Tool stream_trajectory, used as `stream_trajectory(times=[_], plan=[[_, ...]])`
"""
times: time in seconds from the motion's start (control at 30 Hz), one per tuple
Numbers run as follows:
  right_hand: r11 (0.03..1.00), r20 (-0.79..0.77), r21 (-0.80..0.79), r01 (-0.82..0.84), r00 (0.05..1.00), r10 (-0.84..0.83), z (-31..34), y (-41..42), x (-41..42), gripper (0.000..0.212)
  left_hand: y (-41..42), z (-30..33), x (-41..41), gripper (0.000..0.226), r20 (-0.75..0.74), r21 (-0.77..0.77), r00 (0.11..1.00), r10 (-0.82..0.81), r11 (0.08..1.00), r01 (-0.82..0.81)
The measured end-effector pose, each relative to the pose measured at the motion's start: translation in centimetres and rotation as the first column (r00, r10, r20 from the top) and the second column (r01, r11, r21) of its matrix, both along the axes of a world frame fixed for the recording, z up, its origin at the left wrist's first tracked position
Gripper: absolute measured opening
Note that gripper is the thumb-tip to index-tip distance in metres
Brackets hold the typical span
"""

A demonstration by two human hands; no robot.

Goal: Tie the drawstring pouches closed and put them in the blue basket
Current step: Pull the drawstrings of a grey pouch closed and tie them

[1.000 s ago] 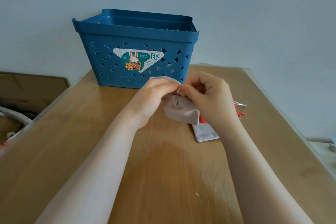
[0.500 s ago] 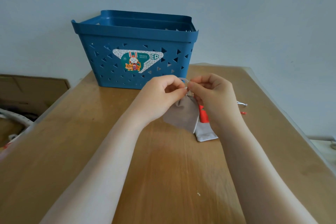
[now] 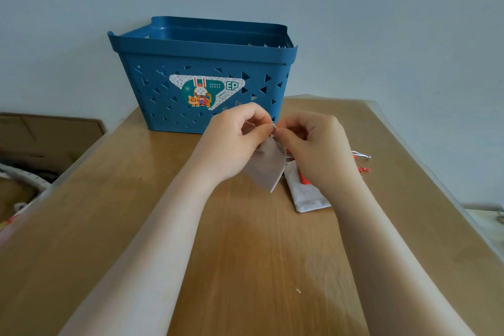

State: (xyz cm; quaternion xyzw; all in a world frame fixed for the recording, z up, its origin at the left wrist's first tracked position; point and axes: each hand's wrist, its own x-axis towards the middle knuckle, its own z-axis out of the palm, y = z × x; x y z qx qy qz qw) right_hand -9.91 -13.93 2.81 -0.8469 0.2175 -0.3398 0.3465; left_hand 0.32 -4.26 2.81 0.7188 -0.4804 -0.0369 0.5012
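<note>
A beige drawstring pouch [image 3: 268,169] hangs just above the wooden table [image 3: 245,254], held at its gathered top between both hands. My left hand [image 3: 234,142] pinches the pouch's neck, and my right hand [image 3: 316,150] pinches the thin white drawstring right beside it. Under my right hand lies a white pouch [image 3: 306,196] flat on the table, with an orange-red pouch [image 3: 302,179] partly hidden on top of it; their cords [image 3: 361,157] trail out to the right. The blue basket [image 3: 201,46] stands behind the hands, against the wall.
A cardboard box [image 3: 49,133] and some clutter sit below the table's left edge. The table's right edge runs close to the loose cords. A small white speck [image 3: 298,291] lies on the near table top.
Both hands have risen slightly and drawn the beige pouch's top tighter; the pouch now hangs lower from the fingertips, showing more of the white pouch beneath.
</note>
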Motion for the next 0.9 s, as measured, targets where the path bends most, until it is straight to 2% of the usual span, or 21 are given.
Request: stream_trajectory(times=[0.07, 0.1, 0.13, 0.2, 0.27, 0.37, 0.43, 0.63, 0.77, 0.9], plan=[[0.999, -0.046, 0.026, -0.039, 0.998, 0.041, 0.3, -0.2, -0.3, 0.016, 0.0, 0.0, -0.1, 0.011, 0.025, -0.007, 1.0, -0.008, 1.0, 0.009], [0.988, -0.046, 0.127, -0.092, 0.994, 0.098, 0.5, -0.2, -0.5, 0.019, 0.0, 0.0, -0.2, 0.012, 0.03, -0.009, 0.999, -0.023, 1.0, 0.023], [0.951, -0.022, 0.268, -0.153, 0.986, 0.165, 0.7, -0.3, -0.8, 0.023, -0.1, 0.0, -0.3, 0.012, 0.031, -0.013, 0.999, -0.04, 0.999, 0.04], [0.812, 0.073, 0.526, -0.252, 0.965, 0.252, 0.8, -0.6, -1.2, 0.028, -0.2, -0.2, -0.4, 0.012, 0.06, -0.029, 0.997, -0.051, 0.998, 0.052], [0.717, 0.133, 0.628, -0.302, 0.95, 0.283, 0.5, -1.0, -1.2, 0.028, -0.4, -0.6, -0.4, 0.01, 0.141, -0.087, 0.99, -0.005, 0.996, 0.018], [0.661, 0.163, 0.674, -0.332, 0.938, 0.305, 0.2, -1.2, -0.9, 0.018, -0.8, -1.0, -0.1, 0.006, 0.318, -0.185, 0.945, 0.074, 0.983, -0.015], [0.636, 0.191, 0.697, -0.33, 0.941, 0.279, 0.0, -1.5, -0.8, 0.021, -0.9, -1.1, -0.2, 0.004, 0.358, -0.178, 0.931, 0.068, 0.984, -0.004], [0.674, 0.192, 0.691, -0.259, 0.966, 0.175, -0.2, -2.0, -1.0, 0.014, -1.5, -1.6, -1.2, 0.014, 0.262, -0.15, 0.965, 0.005, 0.988, 0.036], [0.679, 0.213, 0.675, -0.286, 0.958, 0.192, -0.1, -2.1, -1.1, 0.024, -1.6, -1.5, -1.5, 0.013, 0.144, -0.142, 0.989, 0.023, 0.99, -0.002], [0.67, 0.229, 0.681, -0.296, 0.955, 0.189, 0.1, -1.7, -1.0, 0.025, -1.5, -1.3, -2.0, 0.015, 0.099, -0.167, 0.993, 0.06, 0.985, -0.043]])
